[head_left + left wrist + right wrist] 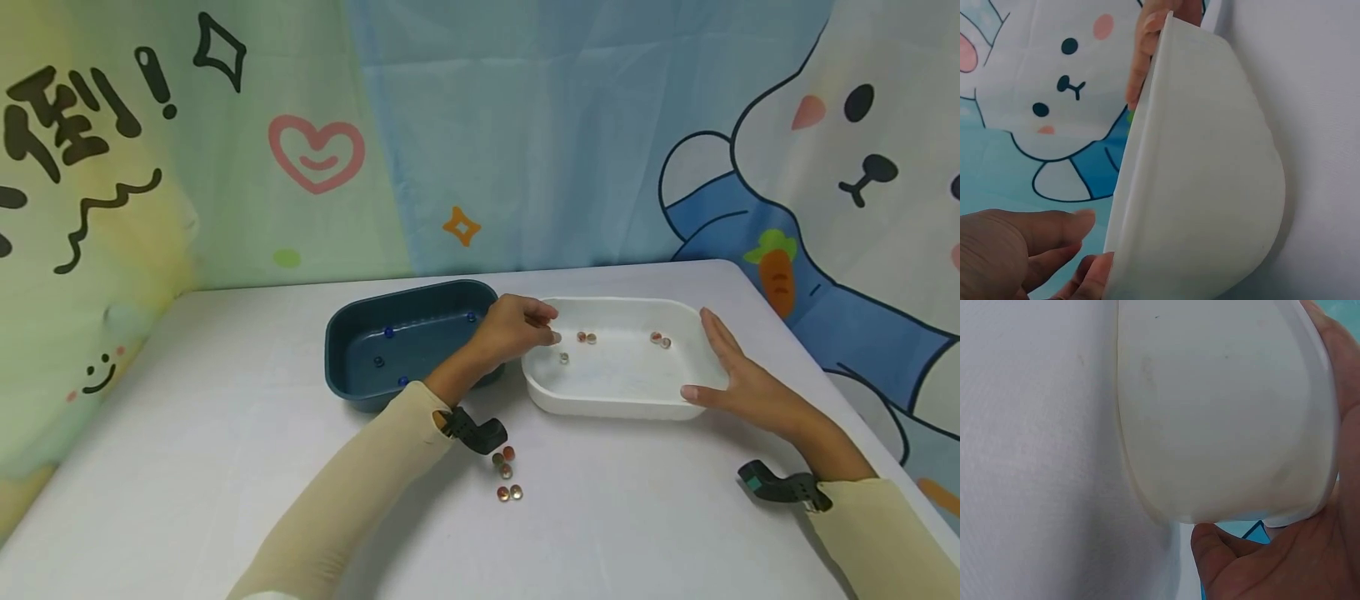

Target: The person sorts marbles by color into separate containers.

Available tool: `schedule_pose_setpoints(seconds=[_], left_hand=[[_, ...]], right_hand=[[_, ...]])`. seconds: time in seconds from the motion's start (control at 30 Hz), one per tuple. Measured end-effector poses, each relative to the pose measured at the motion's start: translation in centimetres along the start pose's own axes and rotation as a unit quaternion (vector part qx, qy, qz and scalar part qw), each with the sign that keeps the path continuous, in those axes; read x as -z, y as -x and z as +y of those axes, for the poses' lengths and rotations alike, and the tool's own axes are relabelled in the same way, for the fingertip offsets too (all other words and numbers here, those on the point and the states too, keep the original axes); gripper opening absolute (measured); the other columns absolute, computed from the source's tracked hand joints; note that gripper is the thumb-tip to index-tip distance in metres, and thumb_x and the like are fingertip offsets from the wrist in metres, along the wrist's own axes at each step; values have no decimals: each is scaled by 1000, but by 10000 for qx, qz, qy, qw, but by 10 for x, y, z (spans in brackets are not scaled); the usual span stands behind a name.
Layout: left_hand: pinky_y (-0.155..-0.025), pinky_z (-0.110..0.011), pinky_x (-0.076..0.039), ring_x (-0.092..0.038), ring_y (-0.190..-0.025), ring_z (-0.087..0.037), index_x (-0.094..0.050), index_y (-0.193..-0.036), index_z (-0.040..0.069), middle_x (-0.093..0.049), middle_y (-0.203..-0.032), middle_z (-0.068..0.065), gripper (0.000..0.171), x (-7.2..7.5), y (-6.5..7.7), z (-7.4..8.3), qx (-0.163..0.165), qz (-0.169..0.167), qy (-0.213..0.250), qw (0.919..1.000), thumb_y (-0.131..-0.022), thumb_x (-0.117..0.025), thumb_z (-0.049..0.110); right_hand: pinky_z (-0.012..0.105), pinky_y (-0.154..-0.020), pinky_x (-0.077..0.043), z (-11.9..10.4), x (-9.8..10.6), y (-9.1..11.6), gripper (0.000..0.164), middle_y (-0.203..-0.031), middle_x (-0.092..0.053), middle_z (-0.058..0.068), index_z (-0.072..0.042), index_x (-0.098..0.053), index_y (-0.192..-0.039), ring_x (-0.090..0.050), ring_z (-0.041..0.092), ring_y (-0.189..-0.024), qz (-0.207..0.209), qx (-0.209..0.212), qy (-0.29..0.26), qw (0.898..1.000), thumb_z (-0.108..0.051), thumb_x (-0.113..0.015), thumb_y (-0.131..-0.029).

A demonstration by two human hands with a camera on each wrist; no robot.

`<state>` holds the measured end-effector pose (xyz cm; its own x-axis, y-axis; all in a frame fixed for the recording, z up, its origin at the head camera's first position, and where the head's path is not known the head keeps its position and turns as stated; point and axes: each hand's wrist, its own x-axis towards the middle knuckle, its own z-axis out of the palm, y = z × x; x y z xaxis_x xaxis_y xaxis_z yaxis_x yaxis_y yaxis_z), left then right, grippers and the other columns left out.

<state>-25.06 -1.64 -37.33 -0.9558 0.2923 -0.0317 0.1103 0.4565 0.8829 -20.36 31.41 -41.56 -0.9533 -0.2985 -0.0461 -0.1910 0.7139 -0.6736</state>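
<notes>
The white tub (624, 408) stands on the table, with several clear and orange glass marbles (592, 338) on its floor. My left hand (513, 329) is at its left end; a fingertip reaches over the rim. In the left wrist view, the thumb and a finger stand a little apart with nothing visible between them, while a lower finger (1101, 272) meets the rim. Around the tub's right end, my right hand (750, 390) holds it, thumb at the front and fingers toward the back corner. The right wrist view shows the hand wrapped along the tub's outer wall (1222, 425).
Left of the white tub is a dark blue tub (356, 387) holding several blue marbles (388, 332), partly hidden by my left forearm. Several orange and clear marbles (506, 472) lie on the white tablecloth (225, 467) in front. A printed curtain (525, 150) hangs behind the table.
</notes>
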Motion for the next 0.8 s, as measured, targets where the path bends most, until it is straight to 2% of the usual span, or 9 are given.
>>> schedule_pose_setpoints(seconds=[0.2,0.37,0.57,0.8], left_hand=[[-70,-23,-51,-60,-87,-13,-71,-111,4,-66,-96,-3,26,-1,3,0,-33,-23,97,9999,-86,-75,10],[-70,-22,-50,-59,-86,-13,-72,-109,3,-67,-95,-3,23,-2,12,2,-369,-291,-13,9989,-87,-73,11],[-67,-22,-51,-62,-79,-11,-73,-105,3,-67,-86,0,17,0,29,2,-735,-360,238,9964,-90,-69,12],[-70,-22,-52,-64,-81,-8,-74,-103,3,-70,-92,-1,16,5,50,4,-1023,-437,254,9935,-92,-68,11]], right_hand=[[82,-86,-15,1,1,-1,114,-159,23,8,-30,17,-153,12,49,-141,-10,1,-96,10000,-37,-73,-83],[82,-87,-14,2,0,-1,113,-159,23,7,-31,17,-153,13,48,-141,-15,25,-145,9999,-36,-73,-83],[82,-87,-14,2,0,-1,113,-159,21,8,-30,16,-153,13,47,-141,9,102,-102,9999,-35,-73,-83],[82,-86,-16,2,1,-1,113,-159,22,6,-31,16,-153,13,47,-141,14,84,-66,9999,-35,-73,-83]])
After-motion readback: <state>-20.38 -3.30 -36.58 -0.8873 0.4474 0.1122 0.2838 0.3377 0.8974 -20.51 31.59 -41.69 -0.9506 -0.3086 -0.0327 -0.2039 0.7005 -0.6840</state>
